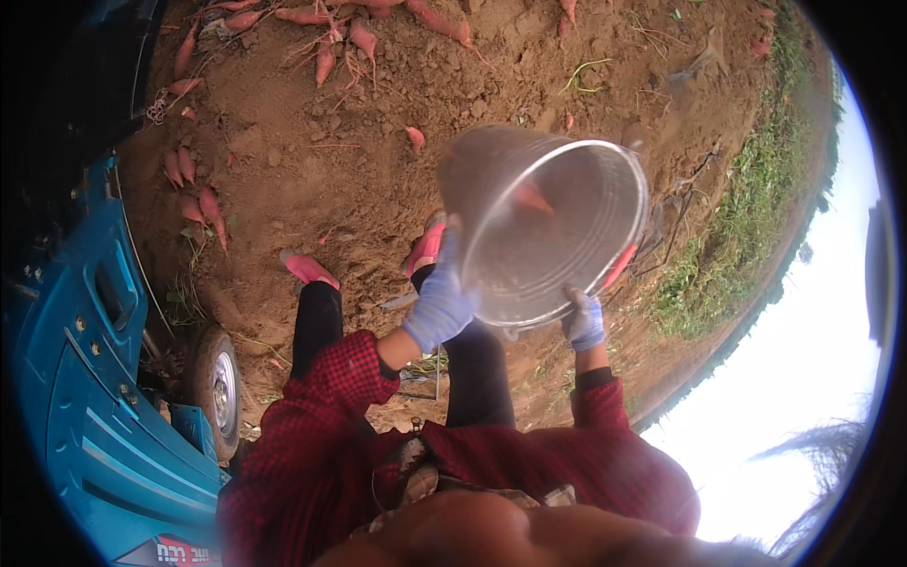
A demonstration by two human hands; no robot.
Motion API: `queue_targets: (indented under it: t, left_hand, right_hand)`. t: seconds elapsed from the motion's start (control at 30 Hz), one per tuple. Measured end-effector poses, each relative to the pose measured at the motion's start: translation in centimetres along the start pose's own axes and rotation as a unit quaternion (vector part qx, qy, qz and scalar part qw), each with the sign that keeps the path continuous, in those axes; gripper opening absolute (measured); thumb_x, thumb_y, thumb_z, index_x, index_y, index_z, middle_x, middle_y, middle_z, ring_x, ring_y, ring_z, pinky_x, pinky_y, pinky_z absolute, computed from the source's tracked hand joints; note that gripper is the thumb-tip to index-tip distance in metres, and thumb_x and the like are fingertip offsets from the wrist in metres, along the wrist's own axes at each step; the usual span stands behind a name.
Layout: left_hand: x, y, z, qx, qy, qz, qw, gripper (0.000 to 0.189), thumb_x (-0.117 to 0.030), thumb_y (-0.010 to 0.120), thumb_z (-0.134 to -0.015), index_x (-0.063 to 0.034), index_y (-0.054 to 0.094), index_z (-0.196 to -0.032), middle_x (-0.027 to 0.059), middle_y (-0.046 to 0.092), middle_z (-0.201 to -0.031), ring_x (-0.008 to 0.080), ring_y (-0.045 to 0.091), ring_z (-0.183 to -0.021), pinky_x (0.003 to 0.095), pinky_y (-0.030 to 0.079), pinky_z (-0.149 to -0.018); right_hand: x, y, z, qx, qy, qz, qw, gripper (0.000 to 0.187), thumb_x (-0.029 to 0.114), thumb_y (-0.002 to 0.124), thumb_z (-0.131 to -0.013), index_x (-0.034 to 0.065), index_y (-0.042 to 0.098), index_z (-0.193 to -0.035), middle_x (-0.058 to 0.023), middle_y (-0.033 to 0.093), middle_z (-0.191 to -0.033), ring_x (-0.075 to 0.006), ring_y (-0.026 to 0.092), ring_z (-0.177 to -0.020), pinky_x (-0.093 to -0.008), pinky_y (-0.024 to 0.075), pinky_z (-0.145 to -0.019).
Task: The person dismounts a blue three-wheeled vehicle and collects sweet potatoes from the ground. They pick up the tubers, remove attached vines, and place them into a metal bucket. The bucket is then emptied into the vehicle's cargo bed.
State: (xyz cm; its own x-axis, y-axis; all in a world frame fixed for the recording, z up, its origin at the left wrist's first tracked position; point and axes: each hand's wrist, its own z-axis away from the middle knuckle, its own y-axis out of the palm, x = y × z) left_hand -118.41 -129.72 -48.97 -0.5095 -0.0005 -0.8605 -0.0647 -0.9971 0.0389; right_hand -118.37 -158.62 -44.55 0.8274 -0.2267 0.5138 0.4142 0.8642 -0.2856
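Both of my hands wear light blue and white gloves and hold a metal bucket [553, 283] tilted, its mouth turned toward me and to the right. My left hand [443, 294] is pressed on the outer wall at the left. At the lower right, my right hand [584, 319] grips the rim, near a red piece that may be the handle grip [620, 266]. Inside the bucket I see one sweet potato [533, 198]; motion blurs the bucket. Below it, my feet in pink shoes [312, 271] stand on loose soil.
A heap of sweet potatoes [363, 41] lies on the soil [283, 135] ahead, with several more [211, 209] at the left. A blue vehicle [106, 397] with a wheel [216, 390] stands close on my left. Green vines [737, 234] grow along the right.
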Motion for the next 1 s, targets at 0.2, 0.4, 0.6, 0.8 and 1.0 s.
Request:
queue_targets:
  t: [0.2, 0.4, 0.6, 0.8, 1.0]
  left_hand:
    - [3.1, -1.7, -12.2, 0.197, 0.052, 0.010, 0.979, 0.077, -0.025, 0.065, -0.092, -0.0094, 0.019, -0.153, 0.0131, 0.027, -0.156, 0.0250, 0.033, -0.141, 0.0353, 0.034, -0.111]
    - [18.2, -20.2, -11.4, 0.016, -0.128, -0.124, 0.984, 0.039, -0.016, 0.056, -0.096, -0.0031, 0.051, -0.133, 0.0134, 0.060, -0.126, 0.0245, 0.059, -0.114, 0.0333, 0.047, -0.096]
    - [30.6, -40.9, -3.6, -0.418, -0.199, -0.125, 0.877, 0.032, -0.009, 0.053, -0.096, -0.0038, 0.054, -0.127, 0.0114, 0.063, -0.115, 0.0237, 0.061, -0.105, 0.0320, 0.048, -0.087]
    - [38.9, -49.1, -3.4, -0.320, -0.377, -0.238, 0.836, 0.093, -0.051, 0.082, -0.068, -0.0212, 0.039, -0.146, 0.0183, 0.005, -0.157, 0.0427, 0.026, -0.139, 0.0471, 0.035, -0.111]
    - [37.6, -49.4, -6.0, -0.190, -0.450, -0.341, 0.803, 0.109, -0.065, 0.077, -0.064, -0.0178, 0.031, -0.151, 0.0281, 0.003, -0.156, 0.0473, 0.018, -0.142, 0.0495, 0.030, -0.113]
  right_hand:
    - [-0.1, -4.4, -13.9, -0.020, -0.138, -0.176, 0.974, 0.013, -0.001, 0.054, -0.084, -0.0032, 0.056, -0.097, -0.0134, 0.060, -0.101, -0.0273, 0.062, -0.096, -0.0443, 0.0537, -0.093]
    - [-2.3, 3.3, -30.0, 0.048, -0.111, -0.250, 0.961, 0.031, 0.013, 0.054, -0.091, -0.0048, 0.051, -0.117, -0.0200, 0.063, -0.111, -0.0306, 0.067, -0.091, -0.0408, 0.0597, -0.079]
    - [-7.5, 14.3, -23.7, 0.128, -0.121, -0.020, 0.984, 0.054, 0.029, 0.063, -0.092, 0.0039, 0.045, -0.137, -0.0159, 0.059, -0.121, -0.0230, 0.062, -0.098, -0.0273, 0.0518, -0.077]
    - [-11.0, 30.3, -26.8, 0.229, -0.431, 0.353, 0.798, 0.059, 0.020, 0.077, -0.083, 0.0030, 0.050, -0.133, -0.0053, 0.054, -0.105, -0.0120, 0.051, -0.088, -0.0252, 0.0448, -0.081]
    - [-11.3, 31.9, -25.2, 0.223, -0.358, 0.381, 0.823, 0.021, 0.021, 0.072, -0.083, 0.0075, 0.061, -0.094, -0.0172, 0.061, -0.091, -0.0285, 0.059, -0.074, -0.0371, 0.0514, -0.066]
